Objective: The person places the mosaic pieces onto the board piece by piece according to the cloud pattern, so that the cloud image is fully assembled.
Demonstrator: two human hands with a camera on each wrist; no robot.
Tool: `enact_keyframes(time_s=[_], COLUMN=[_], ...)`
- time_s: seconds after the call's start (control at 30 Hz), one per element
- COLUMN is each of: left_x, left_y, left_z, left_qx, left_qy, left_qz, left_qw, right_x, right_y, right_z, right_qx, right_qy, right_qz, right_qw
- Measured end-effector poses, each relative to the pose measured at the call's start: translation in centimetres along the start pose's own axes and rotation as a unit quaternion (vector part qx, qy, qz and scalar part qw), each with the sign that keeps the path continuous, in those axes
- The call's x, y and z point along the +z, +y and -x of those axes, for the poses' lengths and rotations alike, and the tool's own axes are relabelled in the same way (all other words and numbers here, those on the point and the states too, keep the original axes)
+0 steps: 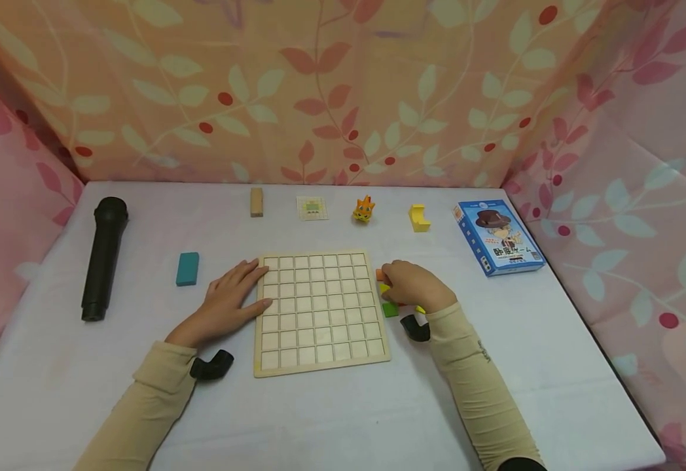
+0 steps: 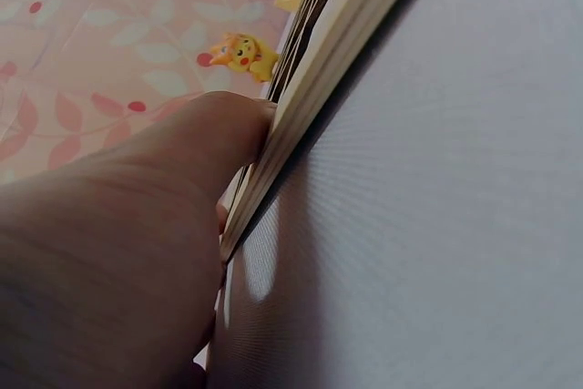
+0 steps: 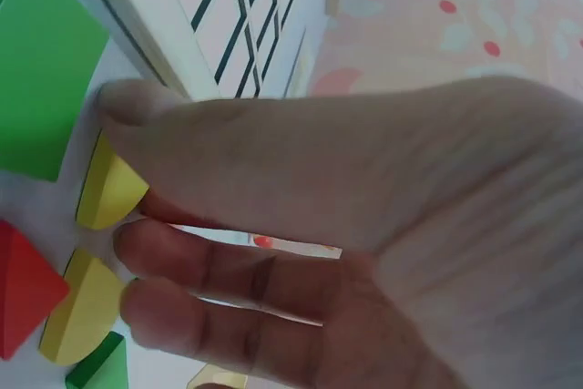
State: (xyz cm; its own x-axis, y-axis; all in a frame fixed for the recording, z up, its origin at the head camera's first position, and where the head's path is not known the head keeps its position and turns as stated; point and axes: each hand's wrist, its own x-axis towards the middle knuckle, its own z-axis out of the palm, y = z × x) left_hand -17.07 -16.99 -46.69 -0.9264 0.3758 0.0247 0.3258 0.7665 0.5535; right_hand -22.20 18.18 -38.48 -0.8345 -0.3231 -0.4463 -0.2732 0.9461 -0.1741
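Note:
A pale wooden grid board point(image 1: 322, 314) lies on the white table in front of me. My left hand point(image 1: 228, 301) rests on its left edge, thumb and fingers spread; the thumb touches the rim in the left wrist view. Past the board's right edge, my right hand point(image 1: 416, 286) is over several coloured blocks. They include a green block point(image 3: 46, 70), a red block point(image 3: 27, 289), a yellow rounded block point(image 3: 111, 190) and an orange block point(image 1: 380, 275). The yellow block shows between thumb and index finger; I cannot tell if they pinch it.
A black microphone point(image 1: 104, 258) and a teal block point(image 1: 187, 269) lie to the left. Along the back are a wooden block point(image 1: 256, 202), a patterned card point(image 1: 311, 208), an orange-yellow figurine point(image 1: 363, 209) and a yellow notched piece point(image 1: 419, 218). A blue box point(image 1: 499, 237) lies back right.

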Motion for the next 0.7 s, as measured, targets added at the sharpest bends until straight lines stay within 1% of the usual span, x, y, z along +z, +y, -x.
enact_keyframes(time_s=[0.13,0.2,0.27,0.37,0.43,0.57,0.7], left_x=[0.0,0.0,-0.1,-0.3,-0.3,-0.1,0.0], left_y=[0.0,0.0,0.1,0.3,0.3,0.3,0.2], left_z=[0.0,0.0,0.0,0.1,0.1,0.0,0.2], left_qx=[-0.005,-0.006,-0.008,-0.008,-0.006,-0.003,-0.003], left_qy=[-0.001,-0.002,0.0,0.003,0.003,0.004,0.007], left_qz=[-0.003,-0.003,-0.001,-0.001,-0.003,-0.006,0.0], left_qw=[1.0,1.0,1.0,1.0,1.0,1.0,1.0], right_x=[0.0,-0.1,-0.4,-0.8,-1.0,-1.0,-0.9], right_y=[-0.2,-0.4,-0.8,-1.6,-2.3,-4.5,-6.8], right_z=[-0.2,-0.2,-0.1,-0.2,-0.6,-2.4,-4.2], right_qx=[0.007,0.01,0.005,-0.041,-0.087,-0.181,-0.238], right_qy=[-0.002,0.003,0.014,0.039,0.05,0.07,0.083], right_qz=[0.009,0.017,0.01,0.001,-0.003,0.027,0.038], right_qw=[1.0,1.0,1.0,0.998,0.995,0.981,0.967])
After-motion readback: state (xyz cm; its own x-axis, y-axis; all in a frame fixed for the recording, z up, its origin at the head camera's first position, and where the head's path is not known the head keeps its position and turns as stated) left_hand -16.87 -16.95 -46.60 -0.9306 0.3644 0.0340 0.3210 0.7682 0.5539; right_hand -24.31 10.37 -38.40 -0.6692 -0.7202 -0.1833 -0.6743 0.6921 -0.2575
